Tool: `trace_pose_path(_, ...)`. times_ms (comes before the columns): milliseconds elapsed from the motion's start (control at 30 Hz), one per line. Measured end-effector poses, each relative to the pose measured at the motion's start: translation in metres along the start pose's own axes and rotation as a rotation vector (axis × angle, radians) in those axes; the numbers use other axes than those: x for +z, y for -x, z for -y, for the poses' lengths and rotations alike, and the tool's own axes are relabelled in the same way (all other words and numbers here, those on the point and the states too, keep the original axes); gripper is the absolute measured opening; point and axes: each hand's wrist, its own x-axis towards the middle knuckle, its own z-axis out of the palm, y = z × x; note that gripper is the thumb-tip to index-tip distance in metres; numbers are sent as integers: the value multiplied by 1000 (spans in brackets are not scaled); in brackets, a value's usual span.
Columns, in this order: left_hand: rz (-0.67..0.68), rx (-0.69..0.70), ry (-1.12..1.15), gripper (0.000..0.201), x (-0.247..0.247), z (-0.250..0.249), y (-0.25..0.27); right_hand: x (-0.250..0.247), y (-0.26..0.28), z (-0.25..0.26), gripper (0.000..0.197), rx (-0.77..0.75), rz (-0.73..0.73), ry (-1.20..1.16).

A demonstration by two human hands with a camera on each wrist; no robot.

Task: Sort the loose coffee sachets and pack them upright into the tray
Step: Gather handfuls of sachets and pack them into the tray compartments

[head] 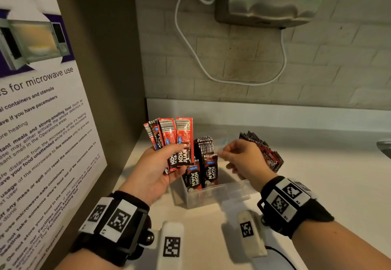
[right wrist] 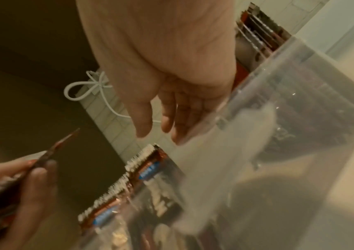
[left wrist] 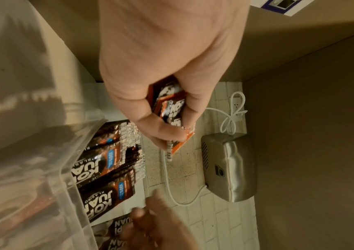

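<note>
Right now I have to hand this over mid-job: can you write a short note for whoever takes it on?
Left hand: grips a fan of red sachets, held above the clear tray.
Right hand: fingers relaxed, holding nothing, over the tray's near end.
Done: several dark sachets stand upright in the tray's left part; another stack stands behind the right hand.
Left: put the held fan in upright. The tray's near-right space looks free.
</note>
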Motion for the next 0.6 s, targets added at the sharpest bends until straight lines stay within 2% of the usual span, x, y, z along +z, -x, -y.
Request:
trace_pose_path(67, 16, 6, -47, 13, 2, 2, 0, -2, 4, 12, 21, -72, -75, -68)
trace_pose_path(133, 42, 8, -126, 15, 6, 4, -1, -3, 11, 31, 25, -127, -68, -135)
trace_pose_path(233, 106, 13, -271, 19, 13, 7, 1, -5, 17, 54, 33, -141, 65, -194)
trace_pose_path(300, 141, 13, -309, 19, 16, 8, 2, -6, 20, 64, 19, -174, 130, -189)
trace_pose_path(367, 143, 5, -270, 18, 16, 7, 2, -8, 22, 69, 6, -225, 120, -231)
trace_pose_path(433, 105, -3, -172, 18, 14, 4, 0, -13, 24, 72, 12, -245, 103, -414)
trace_pose_path(500, 57, 3, -35, 8, 11, 0, -2, -19, 29, 74, 12, -267, 137, -616)
trace_pose_path(533, 42, 4, 33, 3, 11, -2, -1, -21, 32, 74, 12, -287, 161, -651)
trace_pose_path(600, 43, 10, 139, 4, 15, -7, -1, -21, 39, 70, 10, -347, 178, -544)
